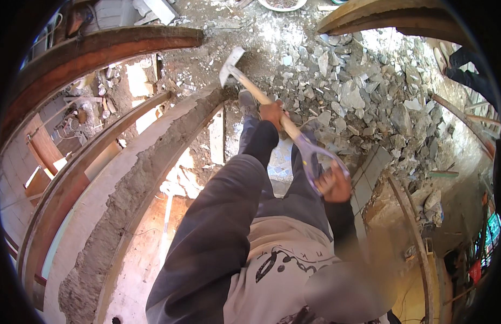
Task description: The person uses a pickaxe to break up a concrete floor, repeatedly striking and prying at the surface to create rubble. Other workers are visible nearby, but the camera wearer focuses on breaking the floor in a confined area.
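Both of my hands are closed on a shovel point(253, 89) with a wooden shaft and a grey metal blade, held slantwise in front of my legs. My left hand point(271, 114) wraps the middle of the shaft. At the upper end, my right hand point(335, 184) grips the crossbar of the purple D-shaped handle point(306, 146). The blade point(230, 65) points away from me to the left, just beyond my shoe point(247, 100); whether it touches the ground I cannot tell. Broken stone and concrete rubble point(350, 94) lies right of the shaft.
A rough broken wall edge point(145, 162) and wooden frames point(94, 135) run along my left. Another timber piece point(391, 16) arches at the upper right. A pale basin point(283, 4) stands at the far edge. Another person's dark-clothed legs point(466, 67) show at far right.
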Available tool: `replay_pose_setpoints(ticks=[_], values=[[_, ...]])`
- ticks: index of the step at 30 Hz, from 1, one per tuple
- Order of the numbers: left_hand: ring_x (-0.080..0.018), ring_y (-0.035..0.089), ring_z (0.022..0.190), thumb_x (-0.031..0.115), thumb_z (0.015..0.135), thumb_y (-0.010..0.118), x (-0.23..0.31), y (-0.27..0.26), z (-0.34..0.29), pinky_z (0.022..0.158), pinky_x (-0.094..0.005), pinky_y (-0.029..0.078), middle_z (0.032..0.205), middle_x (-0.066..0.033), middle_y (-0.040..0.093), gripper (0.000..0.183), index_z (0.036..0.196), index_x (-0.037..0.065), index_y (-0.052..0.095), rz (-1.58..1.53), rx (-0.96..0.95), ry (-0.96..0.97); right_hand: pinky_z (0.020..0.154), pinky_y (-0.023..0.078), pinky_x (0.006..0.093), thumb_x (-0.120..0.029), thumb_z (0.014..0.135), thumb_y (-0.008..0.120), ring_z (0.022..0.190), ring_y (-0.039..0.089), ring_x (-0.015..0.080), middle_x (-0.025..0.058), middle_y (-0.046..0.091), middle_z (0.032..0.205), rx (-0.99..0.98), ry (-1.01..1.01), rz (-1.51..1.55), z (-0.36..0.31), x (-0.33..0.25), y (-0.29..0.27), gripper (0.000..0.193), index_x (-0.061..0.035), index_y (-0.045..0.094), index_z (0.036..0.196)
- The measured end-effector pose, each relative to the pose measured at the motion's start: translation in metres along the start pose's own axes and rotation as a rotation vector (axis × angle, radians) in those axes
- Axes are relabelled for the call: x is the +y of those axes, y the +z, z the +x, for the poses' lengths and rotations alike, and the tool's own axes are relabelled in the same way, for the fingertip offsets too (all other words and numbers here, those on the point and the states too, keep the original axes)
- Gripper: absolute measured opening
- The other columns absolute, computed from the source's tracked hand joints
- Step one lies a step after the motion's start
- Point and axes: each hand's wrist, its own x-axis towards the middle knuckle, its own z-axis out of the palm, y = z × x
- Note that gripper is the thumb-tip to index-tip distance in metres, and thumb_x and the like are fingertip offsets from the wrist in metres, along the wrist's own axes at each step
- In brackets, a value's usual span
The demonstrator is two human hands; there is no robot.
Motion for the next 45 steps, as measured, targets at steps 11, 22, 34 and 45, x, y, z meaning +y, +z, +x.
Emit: replay_pose_setpoints(ticks=[11, 22, 34, 45], values=[[-0.0290, 0.065, 0.066, 0.006, 0.082, 0.062, -0.006, 0.083, -0.081, 0.060, -0.0412, 0.054, 0.075, -0.0134, 0.061, 0.004, 0.083, 0.003, 0.060, -0.311, -0.237, 0.021, 0.042, 0.036, 0.0285, -0.014, 0.092, 0.065, 0.045, 0.042, 0.0099, -0.0011, 0.044, 0.059, 0.178, -0.165, -0.267, -0.063, -0.055, -0.009, 0.019, -0.0033, 0.059, 0.106], [-0.0254, 0.062, 0.064, 0.007, 0.090, 0.054, 0.022, 0.113, -0.161, 0.055, -0.0392, 0.053, 0.070, -0.0085, 0.052, 0.006, 0.090, 0.002, 0.056, -0.512, -0.138, -0.376, 0.042, 0.034, 0.0254, -0.015, 0.091, 0.064, 0.044, 0.038, 0.0090, -0.0015, 0.042, 0.057, 0.190, -0.182, -0.292, -0.131, -0.063, -0.037, 0.033, -0.0001, 0.056, 0.120], [-0.0321, 0.068, 0.073, 0.019, 0.074, 0.071, 0.002, 0.057, -0.063, 0.065, -0.0389, 0.055, 0.076, -0.0112, 0.067, 0.015, 0.082, 0.008, 0.064, 1.131, -0.244, 0.838, 0.043, 0.036, 0.0282, -0.016, 0.090, 0.067, 0.048, 0.043, 0.0104, -0.0012, 0.045, 0.060, 0.128, -0.099, -0.056, -0.022, -0.033, -0.016, 0.014, -0.0059, 0.061, 0.098], [-0.0275, 0.067, 0.070, 0.009, 0.087, 0.058, 0.016, 0.170, -0.206, 0.061, -0.0407, 0.054, 0.076, -0.0145, 0.061, 0.019, 0.102, -0.004, 0.056, -0.334, -0.336, -0.391, 0.042, 0.035, 0.0255, -0.019, 0.092, 0.065, 0.046, 0.041, 0.0078, -0.0018, 0.045, 0.061, 0.301, -0.266, -0.308, -0.157, -0.105, -0.049, 0.022, -0.0043, 0.061, 0.108]])
